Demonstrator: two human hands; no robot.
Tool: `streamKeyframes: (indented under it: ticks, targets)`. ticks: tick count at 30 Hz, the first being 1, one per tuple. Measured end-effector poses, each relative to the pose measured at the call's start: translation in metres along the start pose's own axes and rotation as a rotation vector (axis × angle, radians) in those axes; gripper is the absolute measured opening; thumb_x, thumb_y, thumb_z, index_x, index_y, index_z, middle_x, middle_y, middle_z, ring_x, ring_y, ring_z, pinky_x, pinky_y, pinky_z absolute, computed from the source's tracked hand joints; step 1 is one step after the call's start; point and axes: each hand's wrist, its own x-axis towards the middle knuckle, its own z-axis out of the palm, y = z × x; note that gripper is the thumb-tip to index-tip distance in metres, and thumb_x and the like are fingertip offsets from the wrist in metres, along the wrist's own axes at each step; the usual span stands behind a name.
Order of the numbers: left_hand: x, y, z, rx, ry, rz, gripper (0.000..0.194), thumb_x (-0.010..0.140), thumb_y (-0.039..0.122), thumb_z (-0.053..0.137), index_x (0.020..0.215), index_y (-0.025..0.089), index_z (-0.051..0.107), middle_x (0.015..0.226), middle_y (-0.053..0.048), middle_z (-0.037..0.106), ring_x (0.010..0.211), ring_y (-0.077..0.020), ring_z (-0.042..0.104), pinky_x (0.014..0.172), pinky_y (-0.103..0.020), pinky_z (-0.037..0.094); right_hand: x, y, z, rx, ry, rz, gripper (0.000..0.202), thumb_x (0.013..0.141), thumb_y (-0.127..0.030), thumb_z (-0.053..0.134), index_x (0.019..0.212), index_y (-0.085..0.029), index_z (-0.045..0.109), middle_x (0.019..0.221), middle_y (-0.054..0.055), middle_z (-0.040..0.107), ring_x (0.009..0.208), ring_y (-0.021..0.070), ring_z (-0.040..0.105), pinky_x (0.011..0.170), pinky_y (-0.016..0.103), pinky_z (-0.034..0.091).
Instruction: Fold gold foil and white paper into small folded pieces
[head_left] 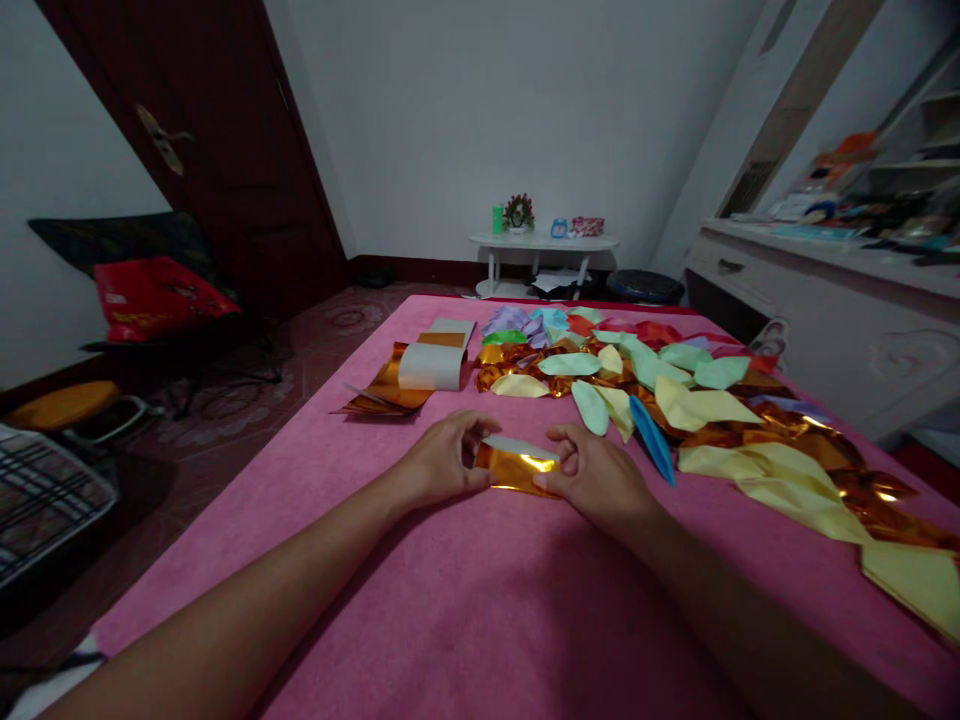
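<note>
A small sheet of shiny gold foil paper (pixel 517 470) is held just over the pink cloth, bent so that a pale strip of its back shows along the far edge. My left hand (pixel 454 455) pinches its left end between thumb and fingers. At the right end, my right hand (pixel 589 468) grips it with the thumb on the near gold face and the fingers curled behind. Beyond my left hand lies a stack of gold foil sheets (pixel 386 388), some curling over to a grey-white back (pixel 431 367).
Folded paper pieces in yellow (pixel 705 408), green, blue (pixel 652 440), purple and gold cover the right and far parts of the pink-covered table (pixel 450 600). A white side table (pixel 544 241) stands by the wall. At left are a chair with a red bag (pixel 161 295) and a stool (pixel 64 403).
</note>
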Motion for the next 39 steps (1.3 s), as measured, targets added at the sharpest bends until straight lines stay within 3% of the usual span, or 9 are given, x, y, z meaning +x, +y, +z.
streamKeyframes:
  ticks: [5,10,15,19,22,30,33,37,39]
  targets:
    - [0.001,0.003,-0.002,0.244,0.017,0.039,0.060,0.059,0.042,0.081,0.111,0.018,0.064,0.096,-0.006,0.060,0.084,-0.0195,0.055,0.073,-0.030,0.046,0.001,-0.002,-0.004,-0.071,-0.060,-0.035,0.015,0.064,-0.032,0.074,0.072,-0.022,0.065,0.068,-0.002,0.063,0.060,0.0145,0.055,0.050,0.025,0.029]
    - [0.000,0.003,0.002,0.279,0.081,0.077,0.044,0.058,0.049,0.081,0.085,0.017,0.069,0.090,-0.006,0.060,0.086,-0.0219,0.054,0.077,-0.032,0.044,-0.006,0.000,0.001,-0.021,0.010,-0.066,0.016,0.064,-0.029,0.071,0.060,-0.021,0.058,0.061,-0.003,0.058,0.053,0.0130,0.050,0.047,0.025,0.027]
    - [-0.003,0.010,0.007,-0.253,0.052,-0.013,0.028,0.071,0.037,0.074,0.087,0.014,0.071,0.081,-0.005,0.067,0.073,-0.0179,0.060,0.069,-0.028,0.048,-0.005,0.000,0.008,0.585,0.036,-0.061,0.024,0.063,-0.034,0.073,0.060,-0.021,0.053,0.054,-0.003,0.057,0.051,0.0141,0.053,0.048,0.024,0.039]
    - [-0.004,0.021,0.013,-0.649,0.197,-0.086,0.028,0.068,0.031,0.077,0.087,0.012,0.070,0.078,-0.004,0.070,0.067,-0.0166,0.064,0.067,-0.029,0.051,-0.003,-0.004,0.008,0.973,0.115,-0.018,0.037,0.057,-0.044,0.080,0.076,-0.019,0.060,0.071,0.003,0.068,0.066,0.0184,0.064,0.062,0.029,0.050]
    - [-0.005,0.027,0.016,-0.736,0.234,-0.104,0.031,0.065,0.031,0.080,0.087,0.012,0.070,0.080,-0.005,0.072,0.068,-0.0168,0.065,0.068,-0.029,0.053,-0.003,-0.004,0.009,1.068,0.138,0.023,0.040,0.059,-0.047,0.081,0.080,-0.018,0.062,0.072,0.004,0.069,0.068,0.0179,0.064,0.065,0.028,0.050]
    - [-0.009,0.025,0.017,-0.648,0.256,-0.112,0.033,0.085,0.038,0.061,0.069,0.010,0.066,0.061,-0.002,0.062,0.055,-0.0075,0.053,0.053,-0.017,0.041,-0.004,0.002,0.013,1.120,0.225,0.031,0.038,0.061,-0.046,0.081,0.077,-0.018,0.062,0.067,0.001,0.066,0.066,0.0162,0.063,0.063,0.027,0.048]
    - [-0.008,0.025,0.018,-0.673,0.292,-0.117,0.022,0.077,0.030,0.070,0.086,0.011,0.065,0.066,0.000,0.063,0.054,-0.0071,0.054,0.053,-0.017,0.043,-0.004,0.000,0.013,1.130,0.295,0.001,0.041,0.059,-0.042,0.083,0.081,-0.019,0.058,0.068,0.001,0.067,0.064,0.0148,0.062,0.062,0.025,0.048]
    - [-0.009,0.030,0.019,-0.692,0.314,-0.077,0.056,0.075,0.024,0.071,0.126,0.019,0.047,0.071,0.002,0.065,0.049,-0.0095,0.057,0.052,-0.023,0.051,-0.004,-0.001,0.014,1.103,0.351,-0.040,0.040,0.061,-0.037,0.082,0.082,-0.020,0.053,0.065,-0.001,0.065,0.061,0.0139,0.061,0.059,0.024,0.047]
    - [-0.010,0.031,0.019,-0.658,0.290,-0.039,0.053,0.078,0.025,0.069,0.127,0.020,0.049,0.077,0.000,0.067,0.049,-0.0097,0.059,0.051,-0.024,0.052,-0.004,0.000,0.015,1.074,0.364,-0.071,0.035,0.064,-0.037,0.080,0.079,-0.020,0.053,0.065,-0.001,0.064,0.061,0.0133,0.060,0.058,0.023,0.047]
